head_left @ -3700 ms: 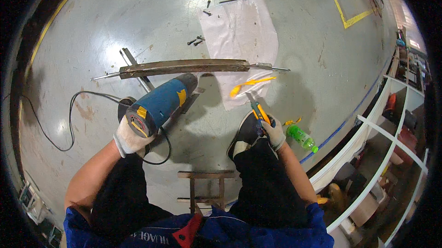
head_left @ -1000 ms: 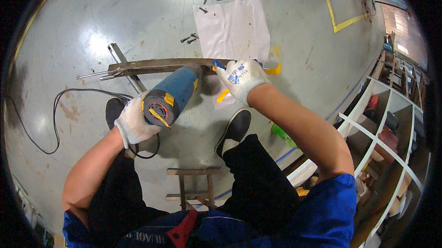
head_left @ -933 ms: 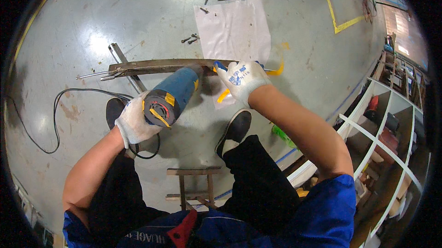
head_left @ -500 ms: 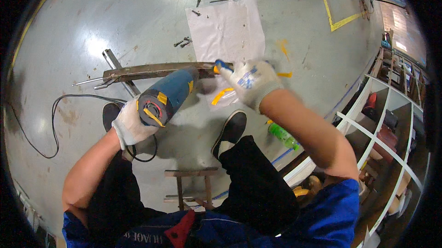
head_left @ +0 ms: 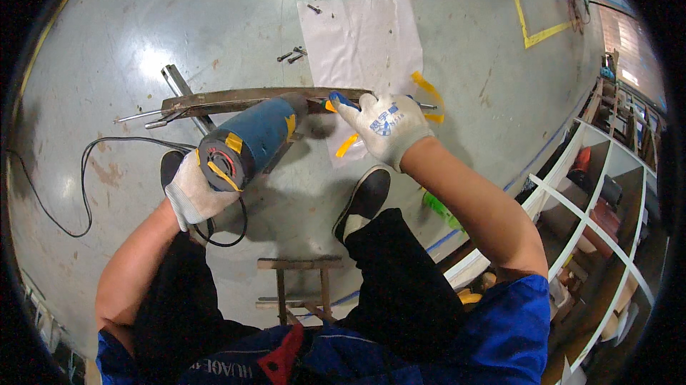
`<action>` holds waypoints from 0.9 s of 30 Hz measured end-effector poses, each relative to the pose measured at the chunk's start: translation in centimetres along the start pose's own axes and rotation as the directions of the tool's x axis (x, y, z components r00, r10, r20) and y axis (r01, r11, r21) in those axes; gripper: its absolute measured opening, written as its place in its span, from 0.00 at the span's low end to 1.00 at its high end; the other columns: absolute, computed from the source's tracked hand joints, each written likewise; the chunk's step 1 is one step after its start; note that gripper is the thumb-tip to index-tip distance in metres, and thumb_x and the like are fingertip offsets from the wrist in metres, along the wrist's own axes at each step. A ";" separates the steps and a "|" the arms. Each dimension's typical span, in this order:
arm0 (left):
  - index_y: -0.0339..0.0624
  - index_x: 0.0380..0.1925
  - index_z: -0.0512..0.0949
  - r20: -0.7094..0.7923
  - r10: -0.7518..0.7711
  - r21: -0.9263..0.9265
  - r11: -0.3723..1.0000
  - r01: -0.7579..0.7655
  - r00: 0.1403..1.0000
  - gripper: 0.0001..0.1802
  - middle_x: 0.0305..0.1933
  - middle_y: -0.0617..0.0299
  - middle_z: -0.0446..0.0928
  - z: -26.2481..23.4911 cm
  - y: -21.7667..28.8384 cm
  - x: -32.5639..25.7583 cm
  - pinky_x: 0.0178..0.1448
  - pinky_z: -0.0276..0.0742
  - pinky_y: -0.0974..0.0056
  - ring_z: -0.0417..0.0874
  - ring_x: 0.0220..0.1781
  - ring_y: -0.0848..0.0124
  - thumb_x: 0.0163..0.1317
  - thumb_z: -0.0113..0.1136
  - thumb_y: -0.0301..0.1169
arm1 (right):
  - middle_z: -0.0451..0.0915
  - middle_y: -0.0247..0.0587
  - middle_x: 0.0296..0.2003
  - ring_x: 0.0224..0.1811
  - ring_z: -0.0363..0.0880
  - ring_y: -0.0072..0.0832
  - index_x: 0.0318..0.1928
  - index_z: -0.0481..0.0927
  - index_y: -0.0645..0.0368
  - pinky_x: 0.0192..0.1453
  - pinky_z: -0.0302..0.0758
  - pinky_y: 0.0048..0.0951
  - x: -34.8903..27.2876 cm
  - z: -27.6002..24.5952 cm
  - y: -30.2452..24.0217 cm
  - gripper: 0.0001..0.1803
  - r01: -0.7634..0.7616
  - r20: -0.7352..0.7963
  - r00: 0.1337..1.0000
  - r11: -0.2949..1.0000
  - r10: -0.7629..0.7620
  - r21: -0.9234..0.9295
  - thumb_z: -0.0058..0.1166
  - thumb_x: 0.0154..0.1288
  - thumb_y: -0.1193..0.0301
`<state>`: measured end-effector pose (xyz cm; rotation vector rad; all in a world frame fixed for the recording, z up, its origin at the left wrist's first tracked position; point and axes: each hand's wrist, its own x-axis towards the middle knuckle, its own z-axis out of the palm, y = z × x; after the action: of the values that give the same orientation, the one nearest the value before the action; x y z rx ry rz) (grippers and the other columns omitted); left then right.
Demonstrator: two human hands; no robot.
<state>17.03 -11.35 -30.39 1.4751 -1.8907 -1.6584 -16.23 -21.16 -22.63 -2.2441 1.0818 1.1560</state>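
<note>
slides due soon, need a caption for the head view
Gloved left hand holding a blue tool beside a metal bar, gloved right hand at the bar's right end, yellow strips nearby.

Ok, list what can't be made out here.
All in the head view:
Left hand: most fingers, hidden behind the blue power tool.
Anything inside the right hand: hidden by its back.
Metal bar: part, covered by the right hand.
Green bottle: part, behind the right forearm.
Bolts: fine detail, too small.
Shelving: lower end, cut off by the picture's dark rim.
</note>
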 end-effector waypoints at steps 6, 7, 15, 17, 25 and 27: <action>0.38 0.47 0.81 -0.014 -0.048 -0.011 0.999 0.048 0.999 0.23 0.43 0.54 0.86 -0.5 1.7 0.3 0.54 0.84 0.59 0.87 0.45 0.59 0.50 0.74 0.31 | 0.81 0.53 0.52 0.52 0.84 0.44 0.79 0.62 0.43 0.53 0.82 0.44 0.1 1.5 0.5 0.34 0.022 -0.097 0.995 1.000 -0.023 -0.010 0.47 0.74 0.66; 0.37 0.46 0.81 -0.015 -0.055 -0.031 0.998 0.055 0.998 0.23 0.43 0.54 0.85 -0.6 2.0 0.3 0.53 0.84 0.59 0.87 0.45 0.59 0.49 0.74 0.31 | 0.80 0.53 0.52 0.53 0.84 0.43 0.79 0.61 0.43 0.53 0.82 0.44 0.1 1.2 0.3 0.34 0.022 -0.078 0.997 1.000 -0.023 -0.003 0.46 0.74 0.66; 0.36 0.47 0.80 -0.017 0.010 0.093 0.996 -0.008 1.000 0.22 0.43 0.53 0.85 -1.1 2.0 0.2 0.53 0.84 0.58 0.87 0.44 0.58 0.50 0.71 0.30 | 0.81 0.53 0.50 0.52 0.84 0.44 0.78 0.63 0.43 0.53 0.82 0.44 0.4 2.0 0.7 0.34 0.044 -0.129 0.991 0.999 -0.040 0.022 0.46 0.73 0.67; 0.36 0.47 0.80 -0.061 0.111 0.113 0.988 -0.104 0.992 0.22 0.43 0.53 0.85 -1.0 2.2 0.4 0.53 0.84 0.58 0.86 0.44 0.57 0.50 0.71 0.30 | 0.81 0.53 0.50 0.51 0.84 0.45 0.78 0.64 0.44 0.52 0.82 0.45 0.3 2.0 0.7 0.33 0.052 -0.139 0.989 0.998 -0.049 0.023 0.46 0.73 0.67; 0.35 0.47 0.80 -0.003 -0.007 0.095 0.995 0.007 1.000 0.22 0.44 0.51 0.85 -0.8 1.2 0.3 0.54 0.84 0.57 0.87 0.45 0.56 0.51 0.71 0.30 | 0.81 0.48 0.55 0.56 0.84 0.42 0.77 0.63 0.45 0.56 0.83 0.43 0.5 1.2 0.5 0.36 0.045 -0.058 0.997 0.999 -0.046 -0.015 0.56 0.72 0.55; 0.35 0.46 0.80 -0.019 0.028 0.071 0.997 -0.027 0.999 0.22 0.43 0.51 0.85 -0.5 0.8 0.4 0.54 0.84 0.57 0.87 0.45 0.56 0.50 0.71 0.30 | 0.81 0.48 0.55 0.56 0.84 0.42 0.77 0.64 0.46 0.55 0.83 0.44 0.7 0.9 0.2 0.37 0.052 -0.041 0.998 0.998 -0.054 -0.033 0.58 0.71 0.54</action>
<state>16.76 -12.08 -29.75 1.4788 -1.9692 -1.5747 -16.58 -21.02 -23.74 -2.3170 1.0202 1.1162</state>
